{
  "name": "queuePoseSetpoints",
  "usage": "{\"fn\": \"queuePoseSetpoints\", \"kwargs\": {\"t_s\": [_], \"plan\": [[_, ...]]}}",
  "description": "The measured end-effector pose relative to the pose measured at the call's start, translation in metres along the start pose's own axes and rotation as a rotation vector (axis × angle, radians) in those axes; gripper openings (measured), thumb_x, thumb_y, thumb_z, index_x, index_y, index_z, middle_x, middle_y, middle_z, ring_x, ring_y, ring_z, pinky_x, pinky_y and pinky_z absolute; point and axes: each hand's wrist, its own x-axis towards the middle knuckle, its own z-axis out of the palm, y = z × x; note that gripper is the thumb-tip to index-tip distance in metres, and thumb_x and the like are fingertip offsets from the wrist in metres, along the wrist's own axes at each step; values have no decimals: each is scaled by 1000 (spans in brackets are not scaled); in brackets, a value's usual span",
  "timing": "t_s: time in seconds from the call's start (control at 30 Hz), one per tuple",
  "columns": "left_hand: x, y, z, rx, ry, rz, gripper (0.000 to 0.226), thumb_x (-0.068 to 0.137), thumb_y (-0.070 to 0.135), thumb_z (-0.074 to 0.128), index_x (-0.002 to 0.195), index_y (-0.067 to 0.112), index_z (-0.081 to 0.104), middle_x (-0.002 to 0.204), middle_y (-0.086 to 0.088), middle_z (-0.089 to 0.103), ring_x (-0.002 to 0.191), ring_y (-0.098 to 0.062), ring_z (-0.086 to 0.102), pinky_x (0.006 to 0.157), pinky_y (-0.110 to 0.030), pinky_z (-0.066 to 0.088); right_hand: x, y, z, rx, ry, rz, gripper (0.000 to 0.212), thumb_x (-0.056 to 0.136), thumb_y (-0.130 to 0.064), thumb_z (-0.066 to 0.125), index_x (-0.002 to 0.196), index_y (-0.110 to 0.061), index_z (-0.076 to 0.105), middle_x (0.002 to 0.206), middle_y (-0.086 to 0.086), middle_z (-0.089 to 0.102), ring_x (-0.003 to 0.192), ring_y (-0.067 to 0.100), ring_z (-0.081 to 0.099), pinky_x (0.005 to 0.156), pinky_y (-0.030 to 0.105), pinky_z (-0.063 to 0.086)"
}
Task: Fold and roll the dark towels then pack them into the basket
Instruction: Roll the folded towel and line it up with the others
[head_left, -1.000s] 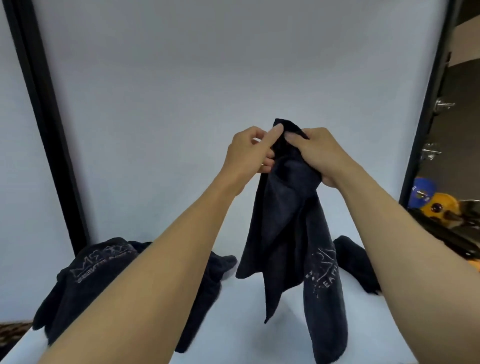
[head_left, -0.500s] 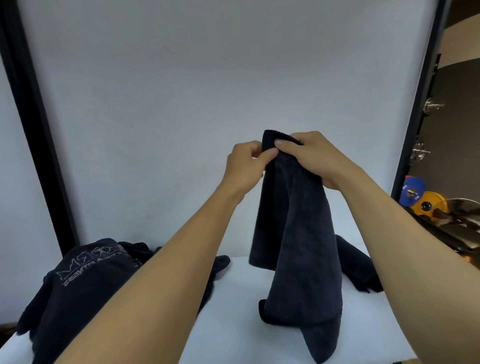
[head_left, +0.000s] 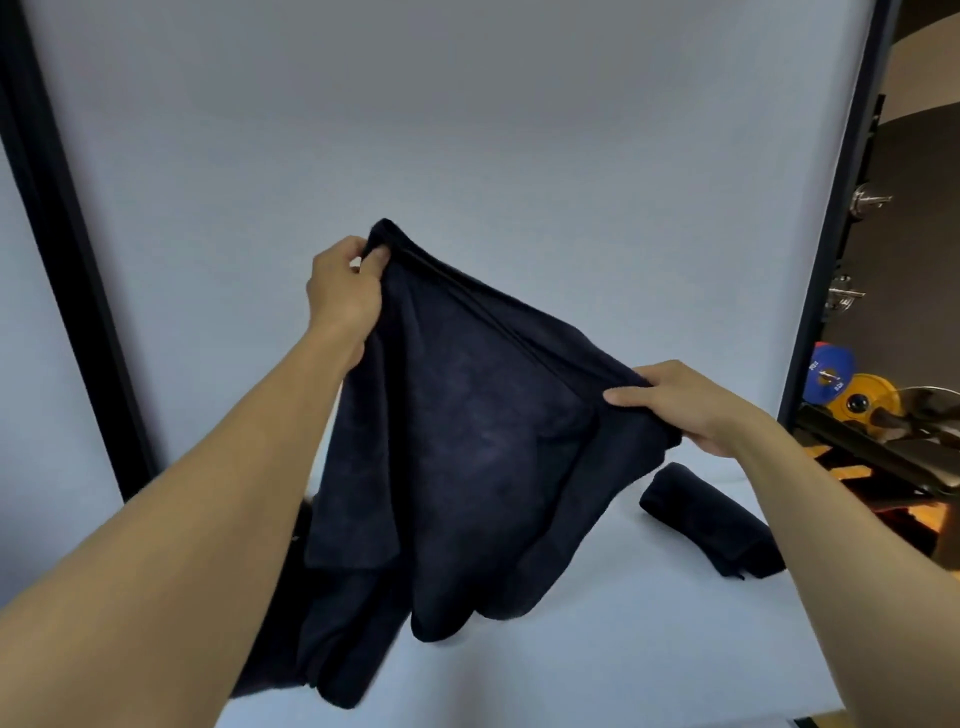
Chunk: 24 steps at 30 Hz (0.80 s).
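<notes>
Dark towel (head_left: 467, 441) btwn L hand (head_left: 343, 293), R hand (head_left: 691, 408); rolled towel (head_left: 711, 525), weight plates (head_left: 852, 397) rt.

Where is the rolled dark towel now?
Head view, right side: the rolled towel lies on the white table, below the right hand and beside the held towel.

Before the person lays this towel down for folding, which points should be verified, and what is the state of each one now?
1. Left hand pinches one top corner of the dark towel: ok.
2. Right hand grips the other end of that edge: ok.
3. Edge taut between the hands: ok, though it slants, left hand higher.
4. Cloth hangs flat: not ok, the lower part hangs in folds.
5. Bare white table in front: ok; the rolled towel lies apart on the right.
6. Basket within reach: cannot tell, none in view.
</notes>
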Motion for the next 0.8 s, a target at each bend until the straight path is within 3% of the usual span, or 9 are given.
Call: {"fn": "queuePoseSetpoints", "kwargs": {"t_s": [0.13, 0.2, 0.27, 0.37, 0.43, 0.53, 0.6, 0.7, 0.8], "plan": [[-8, 5, 6, 100, -70, 151, 17, 93, 32, 59, 82, 22, 67, 76, 2, 67, 73, -14, 60, 76, -36, 53, 9, -18, 7, -517, 11, -30, 8, 90, -21, 63, 85, -19, 69, 93, 2, 69, 92, 26, 64, 73, 30, 47], [-17, 16, 19, 176, -127, 254, 16, 93, 29, 60, 83, 21, 68, 74, 8, 65, 73, -10, 58, 72, -25, 47, 12, -37, 17, -615, 38, -128, 8, 88, -20, 66, 92, -27, 66, 102, -2, 65, 96, 20, 60, 75, 26, 44], [-26, 27, 31, 272, -197, 369, 15, 93, 29, 61, 83, 21, 68, 76, 9, 65, 71, -7, 58, 64, -11, 40, 7, -60, 29, -331, 36, -288, 34, 85, -28, 73, 118, -30, 62, 116, -7, 62, 103, 11, 61, 84, 24, 45], [-39, 39, 45, 313, -321, 442, 15, 91, 31, 64, 82, 20, 70, 73, 7, 68, 63, -3, 59, 57, -9, 39, -2, -98, 45, 26, 31, -494, 57, 82, -38, 76, 133, -33, 49, 127, -14, 57, 113, 3, 59, 91, 22, 48], [-45, 43, 46, 253, -378, 403, 15, 88, 33, 68, 83, 19, 72, 72, 3, 69, 62, -5, 62, 55, -10, 44, 2, -111, 46, -15, 109, -558, 47, 85, -34, 74, 128, -27, 57, 122, -10, 62, 109, 5, 61, 92, 24, 51], [-46, 39, 33, 199, -390, 287, 21, 81, 40, 75, 84, 20, 68, 69, 0, 70, 62, -9, 65, 55, -18, 50, 10, -111, 38, -29, 197, -516, 15, 89, -23, 68, 100, -14, 72, 96, 6, 73, 91, 21, 69, 86, 43, 57], [-46, 29, 20, 208, -568, 119, 27, 75, 35, 81, 91, 19, 68, 80, -2, 74, 71, -14, 72, 66, -27, 58, 16, -103, 31, -48, 258, -493, 12, 89, -21, 66, 92, -11, 72, 91, 10, 73, 90, 27, 69, 84, 48, 57], [-52, -3, 1, 439, -894, -115, 25, 74, 19, 84, 96, 14, 75, 92, -2, 77, 86, -18, 74, 85, -35, 58, 24, -89, 19, 2, 391, -463, 10, 89, -23, 66, 90, -16, 73, 94, 8, 72, 93, 28, 68, 86, 46, 56], [-50, -38, -18, 621, -857, -198, 12, 80, 17, 78, 91, 12, 76, 92, -4, 76, 90, -24, 72, 85, -35, 57, 25, -71, -1, -44, 468, -407, 9, 89, -24, 67, 92, -20, 73, 91, -1, 70, 90, 20, 66, 85, 38, 56]]}}
